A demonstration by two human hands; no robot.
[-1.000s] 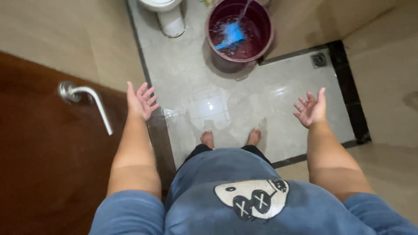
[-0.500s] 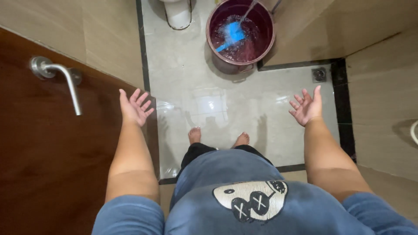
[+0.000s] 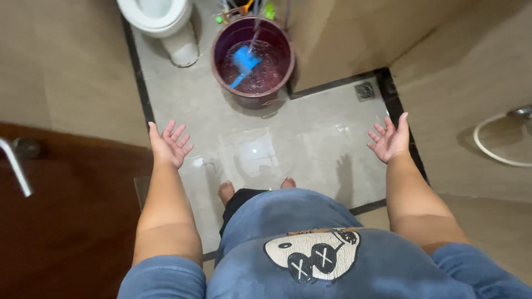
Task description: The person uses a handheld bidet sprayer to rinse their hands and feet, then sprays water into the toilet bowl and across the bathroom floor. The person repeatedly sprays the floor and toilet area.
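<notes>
I look straight down at a wet grey bathroom floor (image 3: pixel 310 138). My left hand (image 3: pixel 168 145) is held out palm up with fingers spread, empty, beside the edge of a brown wooden door (image 3: pixel 66 221). My right hand (image 3: pixel 389 139) is likewise palm up and empty, near the tiled wall on the right. My bare feet (image 3: pixel 226 191) stand on the floor below my blue shirt. Ahead stands a maroon bucket (image 3: pixel 227 83) full of water with a blue scoop (image 3: pixel 244 60) floating in it.
A white toilet (image 3: pixel 160 22) is at the upper left. A floor drain (image 3: pixel 364 91) sits by the black border. A metal door handle (image 3: pixel 16 166) is at the far left, and a white hose loop (image 3: pixel 493 149) hangs on the right wall.
The view has shifted so the toilet and bucket appear lower and farther left, and the door handle has slid to the left edge. Both hands stay open, palms up.
</notes>
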